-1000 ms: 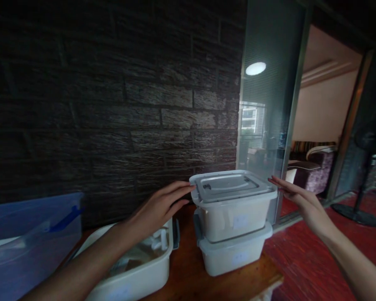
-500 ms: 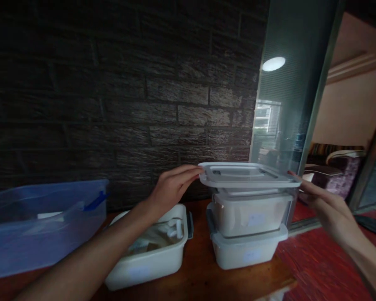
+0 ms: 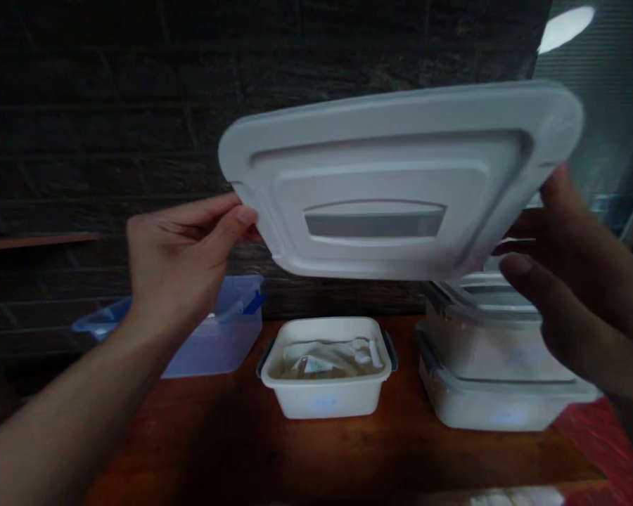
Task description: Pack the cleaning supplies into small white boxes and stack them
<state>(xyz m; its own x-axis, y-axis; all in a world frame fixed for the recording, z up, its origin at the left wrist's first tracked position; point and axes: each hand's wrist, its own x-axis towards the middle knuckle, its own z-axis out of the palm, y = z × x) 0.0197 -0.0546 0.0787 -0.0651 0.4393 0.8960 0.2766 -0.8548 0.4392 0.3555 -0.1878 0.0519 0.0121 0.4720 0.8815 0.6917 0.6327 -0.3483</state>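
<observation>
A white plastic lid (image 3: 390, 183) is held up in the air close to the camera, its underside tilted toward me. My left hand (image 3: 179, 263) pinches its left edge with thumb and fingers. My right hand (image 3: 574, 281) grips its right edge with the fingers curled. Below on the wooden table (image 3: 316, 457) stands an open white box (image 3: 327, 379) with packets inside. To the right are two stacked white boxes (image 3: 496, 365), the upper one still bearing a lid.
A blue translucent bin (image 3: 216, 330) sits at the back left of the table, against the dark brick wall (image 3: 110, 105). A glass panel (image 3: 601, 105) stands at the far right. The red floor (image 3: 622, 450) shows beyond the table's right edge.
Both hands have lifted the lid off the stacked boxes, raised it high and carried it left toward the camera. The view has shifted left and down.
</observation>
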